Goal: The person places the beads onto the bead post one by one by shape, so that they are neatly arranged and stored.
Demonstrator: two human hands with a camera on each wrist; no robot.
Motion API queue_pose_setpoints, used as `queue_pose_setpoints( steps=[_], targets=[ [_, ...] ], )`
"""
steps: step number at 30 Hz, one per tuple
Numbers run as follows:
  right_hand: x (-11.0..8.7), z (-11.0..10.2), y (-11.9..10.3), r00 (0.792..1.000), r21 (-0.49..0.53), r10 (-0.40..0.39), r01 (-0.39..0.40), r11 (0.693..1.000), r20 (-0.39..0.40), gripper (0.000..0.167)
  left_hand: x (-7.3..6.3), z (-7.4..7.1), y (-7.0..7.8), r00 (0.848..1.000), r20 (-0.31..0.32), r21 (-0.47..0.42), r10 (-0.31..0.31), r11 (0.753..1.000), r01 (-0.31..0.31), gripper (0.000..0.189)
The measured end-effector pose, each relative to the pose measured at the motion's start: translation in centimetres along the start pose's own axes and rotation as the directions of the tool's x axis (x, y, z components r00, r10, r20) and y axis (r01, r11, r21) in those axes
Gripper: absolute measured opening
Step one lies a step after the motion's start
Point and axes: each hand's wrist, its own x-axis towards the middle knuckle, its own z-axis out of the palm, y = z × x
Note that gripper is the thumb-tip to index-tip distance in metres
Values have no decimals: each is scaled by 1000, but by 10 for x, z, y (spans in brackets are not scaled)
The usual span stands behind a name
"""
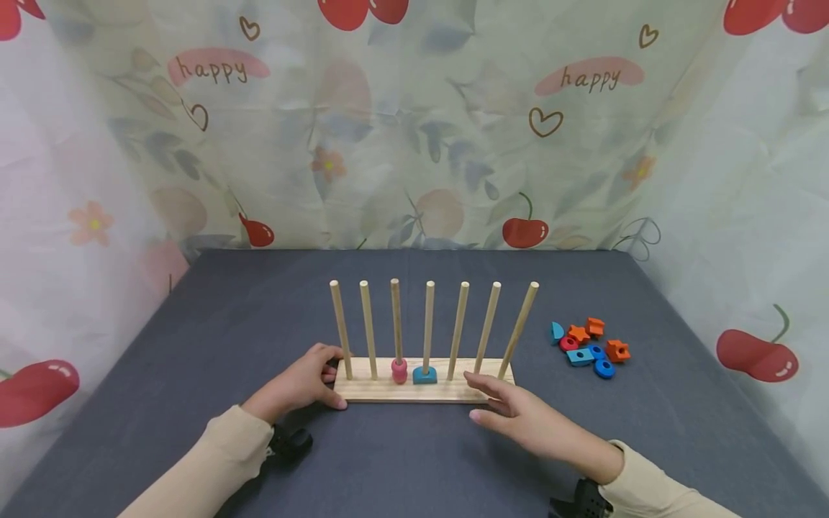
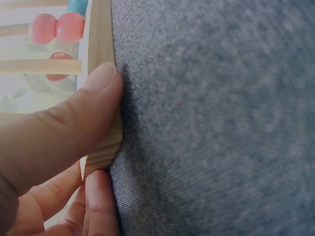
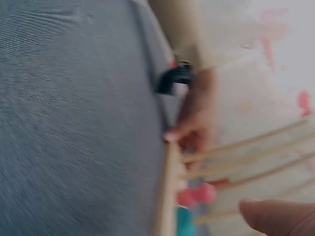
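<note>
A wooden peg board (image 1: 382, 392) stands on the table with several upright pegs (image 1: 458, 324) in a row. My left hand (image 1: 303, 385) grips its left end; in the left wrist view the thumb (image 2: 101, 98) lies on the front edge and fingers (image 2: 101, 196) meet the end. A pink double-ball piece (image 1: 399, 371) sits low on the third peg from the left. Beside it, a blue half-round piece (image 1: 424, 375) is at the foot of the fourth peg. My right hand (image 1: 521, 414) hovers by the board's right part, fingers extended, with nothing seen in it.
Right of the board lies a loose group of small pieces: a red star (image 1: 578, 334), orange blocks (image 1: 618, 351), a blue ring (image 1: 604, 369), a red ring (image 1: 568, 344) and a light blue rectangle (image 1: 580, 357). A printed curtain (image 1: 414, 144) encloses the dark table (image 1: 272, 302).
</note>
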Motion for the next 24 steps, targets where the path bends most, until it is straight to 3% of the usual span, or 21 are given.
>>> queue_pose_setpoints(
  steps=[8,12,15,19,24],
  targets=[
    [-31,-36,-5,997,-32,-38,36,999,-67,51,-2,-1,0,1000,8,-2,8,1000,-8,78],
    [-41,-54,-5,984,-11,-72,71,997,-164,43,-2,-2,0,1000,11,-3,10,1000,-10,79],
    [-44,-66,-4,956,-24,-121,119,993,-266,39,-2,-2,0,1000,10,-3,11,1000,-11,80],
    [-44,-82,2,903,-91,-184,161,983,-389,33,-3,-2,1,1000,11,-2,13,1000,-13,81],
    [-38,-100,10,857,-124,-136,85,989,-497,37,-4,-1,3,1000,11,-3,6,1000,-6,82]
  ],
)
